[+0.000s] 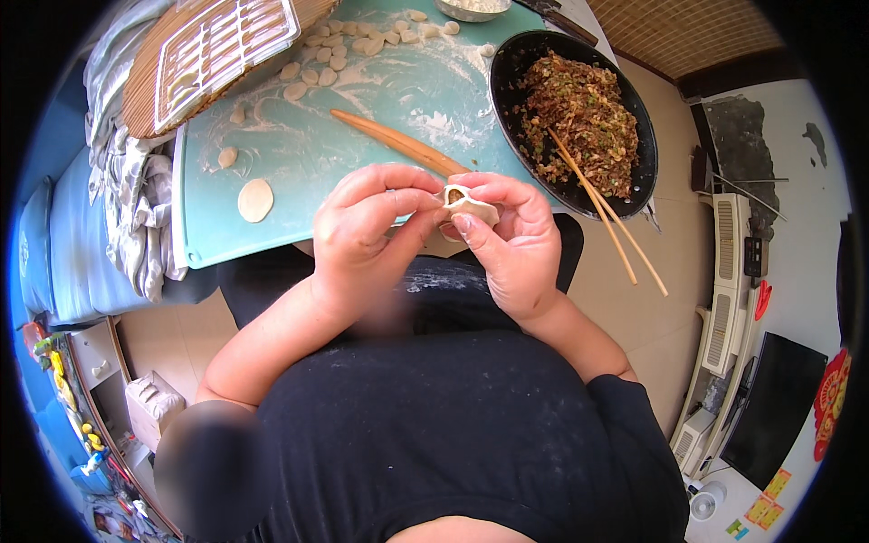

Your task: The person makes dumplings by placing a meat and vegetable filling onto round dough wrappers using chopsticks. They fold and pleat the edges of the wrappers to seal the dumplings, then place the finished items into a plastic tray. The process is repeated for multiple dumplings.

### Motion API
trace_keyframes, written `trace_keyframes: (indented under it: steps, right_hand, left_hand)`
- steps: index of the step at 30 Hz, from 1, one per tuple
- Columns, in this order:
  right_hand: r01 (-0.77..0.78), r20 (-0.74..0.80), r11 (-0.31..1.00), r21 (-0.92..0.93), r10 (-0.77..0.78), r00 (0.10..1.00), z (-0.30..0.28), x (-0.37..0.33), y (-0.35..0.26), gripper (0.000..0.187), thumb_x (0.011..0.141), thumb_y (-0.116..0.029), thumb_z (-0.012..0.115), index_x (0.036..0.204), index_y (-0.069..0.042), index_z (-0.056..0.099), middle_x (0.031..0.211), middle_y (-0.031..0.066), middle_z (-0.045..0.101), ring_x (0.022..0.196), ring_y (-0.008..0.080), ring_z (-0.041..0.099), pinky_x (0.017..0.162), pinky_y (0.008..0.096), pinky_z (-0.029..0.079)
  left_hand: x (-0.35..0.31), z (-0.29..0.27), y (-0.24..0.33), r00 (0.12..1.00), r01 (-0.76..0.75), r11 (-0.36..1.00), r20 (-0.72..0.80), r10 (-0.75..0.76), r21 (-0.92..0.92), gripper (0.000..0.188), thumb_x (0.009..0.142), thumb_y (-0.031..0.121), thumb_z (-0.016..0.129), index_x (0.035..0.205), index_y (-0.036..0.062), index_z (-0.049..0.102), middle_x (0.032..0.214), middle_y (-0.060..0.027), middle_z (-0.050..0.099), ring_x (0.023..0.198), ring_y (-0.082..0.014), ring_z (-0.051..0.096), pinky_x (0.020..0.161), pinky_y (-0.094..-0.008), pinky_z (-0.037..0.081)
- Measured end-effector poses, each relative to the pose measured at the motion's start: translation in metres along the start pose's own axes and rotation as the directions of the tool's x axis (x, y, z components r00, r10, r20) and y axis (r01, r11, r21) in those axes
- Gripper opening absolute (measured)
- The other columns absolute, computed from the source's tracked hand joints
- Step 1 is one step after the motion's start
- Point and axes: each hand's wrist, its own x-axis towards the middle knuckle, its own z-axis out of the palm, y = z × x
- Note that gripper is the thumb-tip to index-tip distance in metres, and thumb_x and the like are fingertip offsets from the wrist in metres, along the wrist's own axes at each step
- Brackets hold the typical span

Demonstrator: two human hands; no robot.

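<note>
Between my two hands is a dumpling (478, 210), its pale wrapper folded round brown filling that still shows through a gap at the top. The fingers of my left hand (376, 222) pinch the wrapper's left edge. My right hand (518, 235) cups the dumpling, thumb in front and fingers behind. Just beyond the hands, a wooden rolling pin (398, 140) lies slantwise on the floured green mat (317, 204). One round flat wrapper (256, 200) rests on the mat to the left.
A black pan (644, 167) of chopped filling (579, 118) stands at the right, with chopsticks (608, 211) leaning out over its near rim. Small dough pieces (339, 52) lie at the back. A clear plastic tray (226, 59) sits on a woven round board (138, 104) at far left.
</note>
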Motion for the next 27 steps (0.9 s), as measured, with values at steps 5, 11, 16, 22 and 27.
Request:
trace_keyframes:
  steps: [5, 11, 16, 22, 27]
  right_hand:
    - [0.034, 0.018, 0.999, -0.022, -0.034, 0.999, -0.0020, -0.0010, 0.0021, 0.022, 0.083, 0.008, 0.054, 0.102, -0.002, 0.051, 0.115, 0.0129, 0.050, 0.098, 0.0145, 0.055, 0.083, 0.0263, 0.048]
    - [0.026, 0.022, 0.999, -0.018, -0.026, 0.999, -0.0034, -0.0019, 0.0010, 0.021, 0.083, 0.008, 0.054, 0.102, -0.002, 0.052, 0.115, 0.0131, 0.050, 0.095, 0.0135, 0.056, 0.082, 0.0256, 0.048]
    - [0.013, 0.027, 0.999, -0.038, -0.012, 1.000, -0.0038, -0.0028, 0.0008, 0.021, 0.083, 0.008, 0.054, 0.102, -0.002, 0.052, 0.115, 0.0132, 0.050, 0.094, 0.0131, 0.056, 0.081, 0.0250, 0.048]
    - [0.020, 0.047, 0.999, -0.047, -0.018, 0.999, -0.0039, -0.0033, 0.0038, 0.022, 0.083, 0.008, 0.053, 0.102, -0.002, 0.052, 0.115, 0.0134, 0.050, 0.094, 0.0134, 0.056, 0.082, 0.0250, 0.047]
    - [0.090, 0.063, 0.993, -0.073, -0.086, 0.994, -0.0062, -0.0025, 0.0048, 0.022, 0.084, 0.008, 0.053, 0.103, -0.002, 0.051, 0.115, 0.0135, 0.050, 0.094, 0.0135, 0.056, 0.083, 0.0255, 0.047]
  left_hand:
    - [0.0008, -0.0004, 0.0032, 0.993, 0.103, 0.994, 0.056, -0.101, -0.026, 0.017, 0.063, 0.000, 0.071, 0.074, 0.0045, 0.060, 0.088, -0.0080, 0.062, 0.082, -0.0233, 0.060, 0.070, -0.0301, 0.048]
    - [0.0006, 0.0009, 0.0044, 0.993, 0.121, 0.986, 0.020, -0.119, -0.117, 0.019, 0.069, -0.005, 0.068, 0.087, 0.0003, 0.062, 0.103, -0.0137, 0.059, 0.096, -0.0224, 0.057, 0.077, -0.0308, 0.048]
    - [-0.0035, 0.0016, -0.0001, 0.995, 0.098, 0.989, 0.042, -0.094, -0.109, 0.023, 0.066, -0.002, 0.070, 0.087, 0.0033, 0.063, 0.097, -0.0108, 0.061, 0.089, -0.0236, 0.059, 0.074, -0.0309, 0.048]
    - [-0.0041, 0.0020, -0.0021, 1.000, 0.004, 1.000, 0.016, -0.004, 0.002, 0.022, 0.062, 0.001, 0.072, 0.082, 0.0061, 0.063, 0.089, -0.0077, 0.062, 0.079, -0.0235, 0.058, 0.067, -0.0312, 0.046]
    - [-0.0024, 0.0020, -0.0002, 0.997, -0.067, 0.997, -0.040, 0.068, 0.024, 0.024, 0.061, 0.002, 0.072, 0.083, 0.0066, 0.063, 0.089, -0.0072, 0.062, 0.079, -0.0234, 0.058, 0.066, -0.0309, 0.046]
